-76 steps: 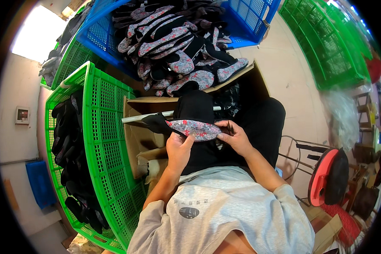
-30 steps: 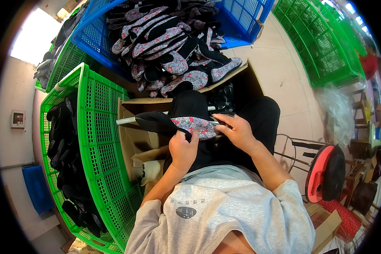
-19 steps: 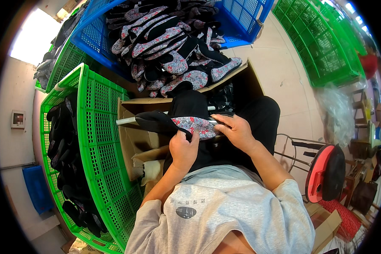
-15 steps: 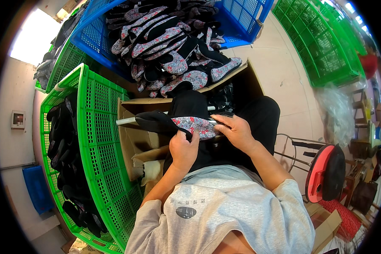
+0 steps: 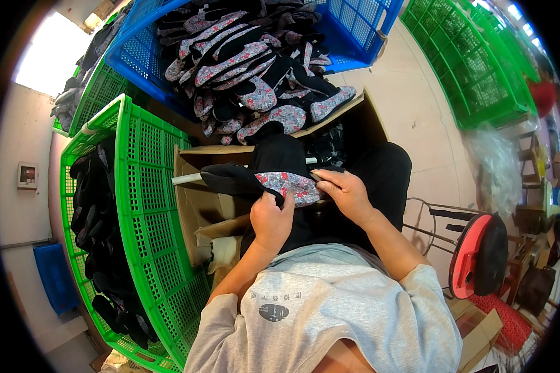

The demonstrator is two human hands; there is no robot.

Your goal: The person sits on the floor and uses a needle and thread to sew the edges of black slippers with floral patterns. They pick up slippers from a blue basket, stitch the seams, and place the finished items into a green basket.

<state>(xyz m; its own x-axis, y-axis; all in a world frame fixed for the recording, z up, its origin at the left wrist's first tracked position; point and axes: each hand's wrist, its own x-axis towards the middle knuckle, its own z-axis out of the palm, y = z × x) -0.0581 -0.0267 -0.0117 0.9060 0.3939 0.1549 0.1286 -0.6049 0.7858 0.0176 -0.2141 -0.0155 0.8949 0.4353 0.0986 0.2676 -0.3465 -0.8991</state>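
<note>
Over my lap I hold a black cloth shoe upper (image 5: 295, 184) with a grey, red and white floral print. My left hand (image 5: 272, 222) is closed round its lower edge, thumb pressing on the printed part. At the other end, my right hand (image 5: 348, 194) pinches the edge between thumb and fingers; whether a small tool sits there too cannot be made out. The black end of the upper points left, over a pale rod (image 5: 188, 178). Beneath it, a cardboard box (image 5: 190, 214) stands in front of my knees.
A blue crate (image 5: 144, 74) and a heap of floral shoe uppers (image 5: 249, 81) lie ahead. On the left is a green crate (image 5: 158, 217) of black pieces. A stool with a red seat (image 5: 463, 255) stands right, below green crates (image 5: 473, 68) and clear plastic (image 5: 494, 168).
My right fingers have shifted slightly at the upper's end and draw closer together. The shoe upper stays nearly in place, with my left hand still gripping it.
</note>
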